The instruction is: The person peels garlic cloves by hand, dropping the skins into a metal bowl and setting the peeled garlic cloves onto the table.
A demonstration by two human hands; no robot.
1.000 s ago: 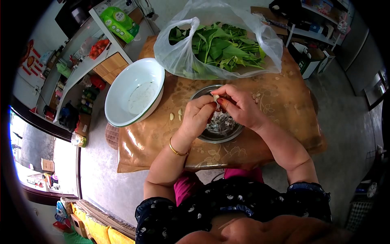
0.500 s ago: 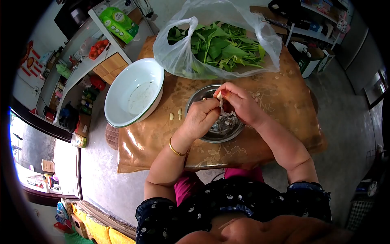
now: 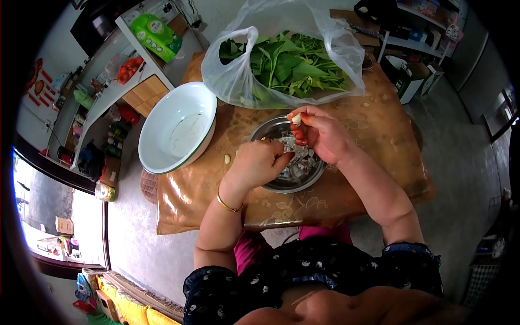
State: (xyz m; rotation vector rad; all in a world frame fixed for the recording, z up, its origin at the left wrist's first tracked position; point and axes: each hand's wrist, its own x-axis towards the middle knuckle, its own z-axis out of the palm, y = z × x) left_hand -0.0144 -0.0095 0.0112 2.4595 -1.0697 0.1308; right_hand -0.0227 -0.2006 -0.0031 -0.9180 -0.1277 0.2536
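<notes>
Pinched between the fingertips of my right hand [image 3: 327, 135] is a pale garlic clove [image 3: 296, 119], above the far rim of the steel bowl [image 3: 314, 180]. My left hand [image 3: 253, 165] is closed over the bowl's left side, thumb against curled fingers; whatever it may hold is hidden. Whitish, papery garlic skins [image 3: 298, 165] lie inside the bowl. On the table, left of my left hand, rests a peeled garlic clove [image 3: 227, 159].
A white enamel basin [image 3: 154, 138] with a dark green rim stands at the table's left. Behind the bowl, a clear plastic bag [image 3: 230, 89] holds green leaves [image 3: 300, 62]. A brown patterned cover [image 3: 374, 162] lies over the table.
My hands have drawn apart from where they met over the bowl. The left moved left and down, now covering some cloves on the table; the right keeps the garlic clove.
</notes>
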